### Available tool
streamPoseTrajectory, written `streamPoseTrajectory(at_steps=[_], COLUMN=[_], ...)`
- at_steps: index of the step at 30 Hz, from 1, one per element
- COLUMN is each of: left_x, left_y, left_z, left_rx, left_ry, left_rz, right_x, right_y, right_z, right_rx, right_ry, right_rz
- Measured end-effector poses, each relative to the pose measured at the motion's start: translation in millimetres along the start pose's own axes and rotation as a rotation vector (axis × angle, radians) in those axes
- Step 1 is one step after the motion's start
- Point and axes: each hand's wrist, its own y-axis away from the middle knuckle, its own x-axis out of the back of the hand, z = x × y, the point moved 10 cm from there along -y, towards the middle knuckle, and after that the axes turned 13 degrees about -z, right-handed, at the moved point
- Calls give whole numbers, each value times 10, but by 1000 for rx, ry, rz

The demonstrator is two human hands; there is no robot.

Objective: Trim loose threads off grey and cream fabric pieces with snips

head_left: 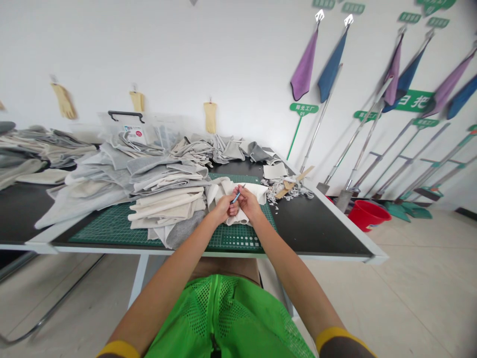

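From my remote end I see the left hand (226, 206) curled around a slim, smooth blue-grey tool (235, 198), above soft, rumpled off-white cloth (257, 191) lying on the gridded green cutting mat (108, 223). The right hand (248, 203) bunches its fingers close beside it; whether they pinch the tool or fabric, I can't tell. To the left, limp grey and cream fabric pieces (169, 201) pile in thick folds; to the right, shredded scraps (273, 191) surround a flat tan strip (288, 186).
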Motion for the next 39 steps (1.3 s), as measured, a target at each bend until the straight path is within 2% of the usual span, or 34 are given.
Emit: streamPoseTrajectory(at_steps=[16,39], left_x=[41,-1], left_y=[-29,-5], left_z=[-25,-8], left_rx=[-6,-3], left_ry=[8,9], left_rz=[-8,-7], right_x=[-9,-19], right_y=[9,18], right_z=[-4,-17], right_rx=[-4,-3], right_ry=[-4,17], right_rz=[9,17])
